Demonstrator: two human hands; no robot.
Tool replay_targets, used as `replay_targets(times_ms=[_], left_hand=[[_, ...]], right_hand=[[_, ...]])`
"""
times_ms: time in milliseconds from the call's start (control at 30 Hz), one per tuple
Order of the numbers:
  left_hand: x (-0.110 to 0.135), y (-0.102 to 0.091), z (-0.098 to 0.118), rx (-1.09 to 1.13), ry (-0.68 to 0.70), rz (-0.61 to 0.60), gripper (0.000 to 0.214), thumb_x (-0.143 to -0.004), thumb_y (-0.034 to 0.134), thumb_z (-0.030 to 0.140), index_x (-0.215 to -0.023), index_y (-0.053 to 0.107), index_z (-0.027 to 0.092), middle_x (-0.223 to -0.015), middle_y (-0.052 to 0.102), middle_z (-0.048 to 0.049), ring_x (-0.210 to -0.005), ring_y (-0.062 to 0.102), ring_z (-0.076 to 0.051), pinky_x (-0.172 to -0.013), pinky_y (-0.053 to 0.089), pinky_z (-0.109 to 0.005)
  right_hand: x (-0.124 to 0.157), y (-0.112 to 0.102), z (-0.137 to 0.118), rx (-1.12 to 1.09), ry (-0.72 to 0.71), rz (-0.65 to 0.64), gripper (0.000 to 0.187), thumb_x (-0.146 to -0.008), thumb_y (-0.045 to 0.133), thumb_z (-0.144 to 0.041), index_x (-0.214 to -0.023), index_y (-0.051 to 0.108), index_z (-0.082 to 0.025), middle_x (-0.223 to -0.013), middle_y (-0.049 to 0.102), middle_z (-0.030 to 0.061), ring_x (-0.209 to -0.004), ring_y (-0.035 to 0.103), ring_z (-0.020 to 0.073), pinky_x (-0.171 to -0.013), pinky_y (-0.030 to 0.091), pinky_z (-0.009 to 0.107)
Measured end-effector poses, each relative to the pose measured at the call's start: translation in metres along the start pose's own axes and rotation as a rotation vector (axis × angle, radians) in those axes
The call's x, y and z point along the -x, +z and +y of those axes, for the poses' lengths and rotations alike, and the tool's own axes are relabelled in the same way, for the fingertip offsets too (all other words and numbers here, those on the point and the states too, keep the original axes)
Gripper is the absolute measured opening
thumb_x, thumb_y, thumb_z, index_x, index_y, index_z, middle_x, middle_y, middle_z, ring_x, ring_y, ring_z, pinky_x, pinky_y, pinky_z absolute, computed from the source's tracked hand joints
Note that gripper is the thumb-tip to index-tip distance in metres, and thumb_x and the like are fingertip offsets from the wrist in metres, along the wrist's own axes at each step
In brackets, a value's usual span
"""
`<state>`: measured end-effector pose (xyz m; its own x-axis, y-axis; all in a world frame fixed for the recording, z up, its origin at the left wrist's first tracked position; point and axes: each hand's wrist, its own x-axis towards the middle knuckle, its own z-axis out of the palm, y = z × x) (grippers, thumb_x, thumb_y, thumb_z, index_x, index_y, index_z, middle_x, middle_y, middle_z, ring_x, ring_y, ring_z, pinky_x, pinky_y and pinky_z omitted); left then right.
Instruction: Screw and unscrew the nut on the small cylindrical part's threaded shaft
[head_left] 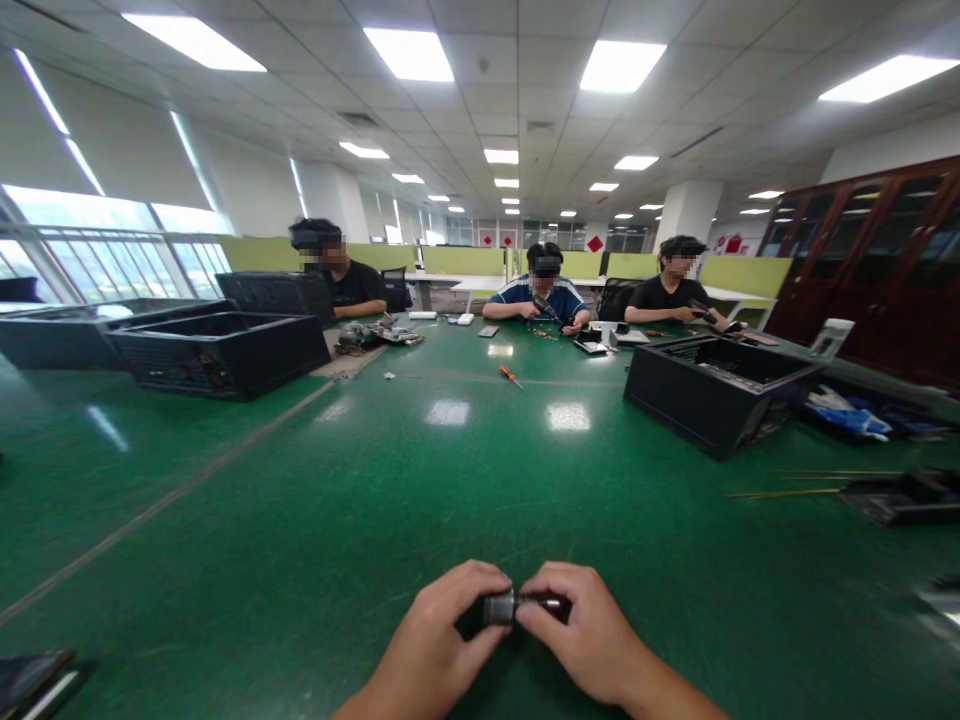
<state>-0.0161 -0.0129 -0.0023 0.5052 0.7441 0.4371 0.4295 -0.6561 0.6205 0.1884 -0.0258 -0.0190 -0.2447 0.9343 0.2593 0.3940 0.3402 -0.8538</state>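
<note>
Low in the head view, both my hands meet over the green tabletop [360,530] around one small object. It is a short dark metallic cylinder [498,608] with a thin rod [552,603] sticking out toward the right; its exact kind I cannot make out. My left hand [442,635] is closed on the cylinder, thumb below and fingers above. Thumb and fingertips of my right hand [589,625] pinch the rod close to where it meets the cylinder. The rod's tip shows within the curl of my right hand.
A red-handled screwdriver [511,376] lies mid-table. Dark computer cases stand at left [225,355] and right [716,390]. Black parts with long thin rods [892,495] lie at right. A dark item [34,685] sits bottom left. Three people work across the table.
</note>
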Motion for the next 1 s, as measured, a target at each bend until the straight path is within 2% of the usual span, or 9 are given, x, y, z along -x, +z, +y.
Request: replay_targets(times_ms=[167, 500, 1000], left_hand=[[-0.0007, -0.0005, 0.0017, -0.011, -0.019, 0.03, 0.028, -0.078, 0.068, 0.008, -0.101, 0.065, 0.025, -0.095, 0.072, -0.001, -0.089, 0.069, -0.015, -0.081, 0.054, -0.024], [0.0019, -0.0008, -0.0001, -0.031, -0.002, 0.075, 0.029, -0.077, 0.069, 0.008, -0.1, 0.067, 0.025, -0.095, 0.073, -0.0007, -0.089, 0.07, -0.015, -0.081, 0.055, -0.024], [0.001, -0.0042, -0.001, -0.061, -0.001, 0.091, 0.03, -0.076, 0.07, 0.008, -0.101, 0.067, 0.025, -0.096, 0.074, -0.0022, -0.09, 0.071, -0.017, -0.083, 0.057, -0.027]], right_hand=[[-0.0001, -0.0006, -0.001, -0.014, 0.012, 0.017, 0.008, -0.08, 0.071, -0.026, -0.083, 0.074, -0.02, -0.076, 0.069, 0.0022, -0.071, 0.061, 0.0173, -0.068, 0.041, 0.028], [-0.0001, -0.0014, -0.0003, -0.022, 0.059, 0.022, 0.006, -0.076, 0.072, -0.022, -0.082, 0.072, -0.019, -0.071, 0.065, 0.0, -0.066, 0.056, 0.0153, -0.062, 0.038, 0.026], [0.0002, -0.0008, 0.0056, -0.068, 0.08, 0.028, 0.011, -0.08, 0.069, -0.027, -0.076, 0.072, -0.018, -0.064, 0.061, -0.001, -0.062, 0.053, 0.0145, -0.061, 0.038, 0.026]])
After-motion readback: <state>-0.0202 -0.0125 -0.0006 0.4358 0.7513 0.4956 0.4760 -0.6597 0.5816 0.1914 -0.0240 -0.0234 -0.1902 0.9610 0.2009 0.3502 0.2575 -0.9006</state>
